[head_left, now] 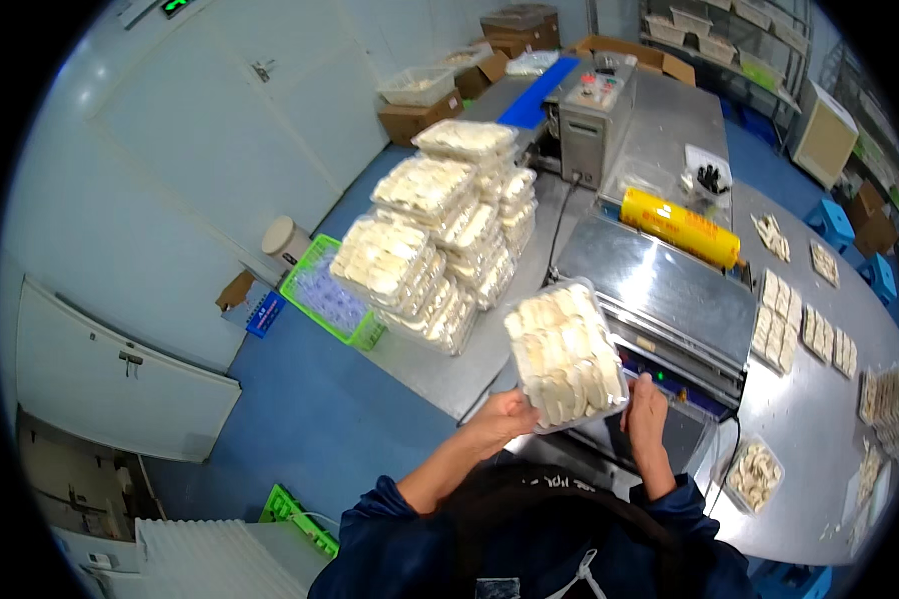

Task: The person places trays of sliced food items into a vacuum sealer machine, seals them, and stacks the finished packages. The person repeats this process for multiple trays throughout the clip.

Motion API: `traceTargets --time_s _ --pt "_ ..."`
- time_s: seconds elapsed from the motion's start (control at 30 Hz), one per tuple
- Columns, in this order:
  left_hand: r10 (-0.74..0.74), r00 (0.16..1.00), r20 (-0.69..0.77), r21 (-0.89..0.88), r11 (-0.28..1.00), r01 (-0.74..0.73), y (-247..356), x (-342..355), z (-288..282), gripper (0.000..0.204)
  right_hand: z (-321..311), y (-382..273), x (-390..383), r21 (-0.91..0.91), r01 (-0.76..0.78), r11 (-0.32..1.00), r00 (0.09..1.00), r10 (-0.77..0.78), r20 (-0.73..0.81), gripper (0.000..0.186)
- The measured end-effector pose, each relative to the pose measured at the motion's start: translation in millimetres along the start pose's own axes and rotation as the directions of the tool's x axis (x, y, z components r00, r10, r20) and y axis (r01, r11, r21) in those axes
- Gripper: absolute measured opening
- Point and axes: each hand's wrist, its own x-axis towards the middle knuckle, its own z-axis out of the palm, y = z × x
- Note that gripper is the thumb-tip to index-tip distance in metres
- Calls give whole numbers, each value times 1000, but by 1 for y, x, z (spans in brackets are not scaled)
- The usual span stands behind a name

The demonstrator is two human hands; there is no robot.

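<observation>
A clear plastic tray of pale slices (pixel 564 349), which look like mushroom, is held up in front of me, its top tilted toward me. My left hand (pixel 504 417) grips its lower left corner, fingers partly under it. At the lower right edge, my right hand (pixel 646 414) is curled against the tray's side. Just beyond is a film-wrapping machine (pixel 654 290) with a flat metal top and a yellow film roll (pixel 679 228) across its back. To the left, stacks of similar filled trays (pixel 425 190) stand several high on the metal table.
A green basket (pixel 320 309) stands beside the stacks. More filled trays (pixel 777 319) and an open tub of slices (pixel 754 474) sit on the right-hand metal table (pixel 799 429). Behind the wrapper stands a steel machine (pixel 594 130) with a blue belt (pixel 539 92); a power cord runs near it.
</observation>
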Motion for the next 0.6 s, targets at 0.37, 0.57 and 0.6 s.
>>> traceTargets --time_s 0.37,0.57,0.6 --pt "461 737 -495 149 880 -450 268 109 -121 26 -20 11 -15 203 -272 941 954 291 -68 55" --pt "518 832 -200 452 802 -390 231 111 -121 31 -56 38 -59 255 -395 882 840 460 -290 56" --pt "258 800 -542 17 955 -296 226 96 -69 25 -60 40 -65 223 -401 889 842 453 -292 57"
